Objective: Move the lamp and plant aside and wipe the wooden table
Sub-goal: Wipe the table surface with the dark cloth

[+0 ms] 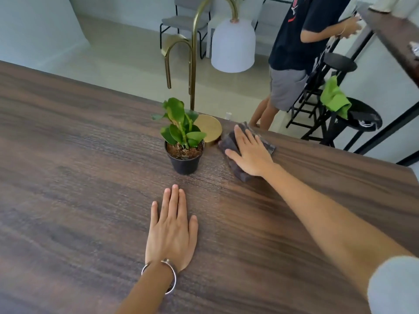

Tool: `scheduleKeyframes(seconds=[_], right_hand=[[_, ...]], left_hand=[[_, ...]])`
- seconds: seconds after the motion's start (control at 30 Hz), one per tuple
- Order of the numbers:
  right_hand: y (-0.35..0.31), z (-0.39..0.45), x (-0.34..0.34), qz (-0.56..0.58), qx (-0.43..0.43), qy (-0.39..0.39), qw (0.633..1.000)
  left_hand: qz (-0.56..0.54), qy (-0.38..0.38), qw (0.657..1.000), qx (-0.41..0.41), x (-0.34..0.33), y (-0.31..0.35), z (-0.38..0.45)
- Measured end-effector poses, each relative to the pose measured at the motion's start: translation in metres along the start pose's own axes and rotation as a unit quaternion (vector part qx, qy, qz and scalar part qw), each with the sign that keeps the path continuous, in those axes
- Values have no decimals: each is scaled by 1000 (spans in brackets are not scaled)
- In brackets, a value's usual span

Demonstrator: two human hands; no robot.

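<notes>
A small green plant in a black pot [184, 160] stands near the far edge of the dark wooden table [68, 177]. Just behind it is the round gold base of the lamp [210, 129]; its brass arch rises to a white dome shade [233, 45] hanging beyond the table edge. My right hand [249, 152] presses flat on a dark grey cloth [238, 171], right of the pot and touching the lamp base. My left hand [171, 230] lies flat on the wood in front of the pot, fingers together, holding nothing.
Beyond the far edge, a person in a black shirt and grey shorts [294, 53] stands by black stools [358, 118]; a green cloth [333, 98] hangs there. Grey chairs [183, 21] sit further back. A dark counter [394, 35] is at the top right.
</notes>
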State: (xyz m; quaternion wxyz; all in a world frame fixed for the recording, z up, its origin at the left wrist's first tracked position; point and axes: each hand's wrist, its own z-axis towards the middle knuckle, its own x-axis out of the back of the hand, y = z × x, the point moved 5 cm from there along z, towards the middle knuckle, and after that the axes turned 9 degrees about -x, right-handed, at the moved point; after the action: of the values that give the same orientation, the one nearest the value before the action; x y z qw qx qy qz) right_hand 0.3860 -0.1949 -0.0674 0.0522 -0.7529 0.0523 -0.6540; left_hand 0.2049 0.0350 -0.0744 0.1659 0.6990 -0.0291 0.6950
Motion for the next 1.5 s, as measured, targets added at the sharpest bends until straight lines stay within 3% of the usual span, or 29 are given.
scheduleKeyframes(seconds=[0.1,0.17,0.23,0.3,0.43,0.6,0.77,0.9,1.07,1.17,1.27,1.33,1.43,1.5], right_hand=[[-8,-110,-13,0,145,-46,988],[-6,-156,-17,44,176,-91,979],[-6,-153,-16,121,139,-129,974],[-15,-116,-12,144,66,-92,983],[-20,-12,-1,3,-40,16,999],[-19,13,7,-36,38,-23,998],[-18,-116,-25,-38,208,-40,977],[-3,-96,-16,-64,220,-43,972],[14,43,20,-34,-8,-10,999],[3,51,13,-15,-73,-4,997],[16,-14,3,-4,-35,-22,999],[61,-77,0,0,-54,-28,998],[186,-189,6,-11,-250,31,968],[270,-263,14,1,-431,58,900]], left_hand=[[-4,-5,1000,-1,1,2,0],[-5,-4,1000,1,1,3,0],[-9,-4,1000,1,2,3,0],[-6,-5,1000,0,1,2,0],[6,-4,1000,3,-2,1,1],[3,-5,1000,0,-1,1,0],[-2,-7,1000,2,0,2,0],[-3,-3,1000,-1,2,3,1],[3,0,1000,5,0,1,0],[7,-10,1000,2,0,0,-1],[-2,-9,1000,2,2,0,-2],[-13,-15,1000,-1,3,2,-1],[-17,-19,1000,1,4,3,-1],[-22,-20,1000,2,4,5,-1]])
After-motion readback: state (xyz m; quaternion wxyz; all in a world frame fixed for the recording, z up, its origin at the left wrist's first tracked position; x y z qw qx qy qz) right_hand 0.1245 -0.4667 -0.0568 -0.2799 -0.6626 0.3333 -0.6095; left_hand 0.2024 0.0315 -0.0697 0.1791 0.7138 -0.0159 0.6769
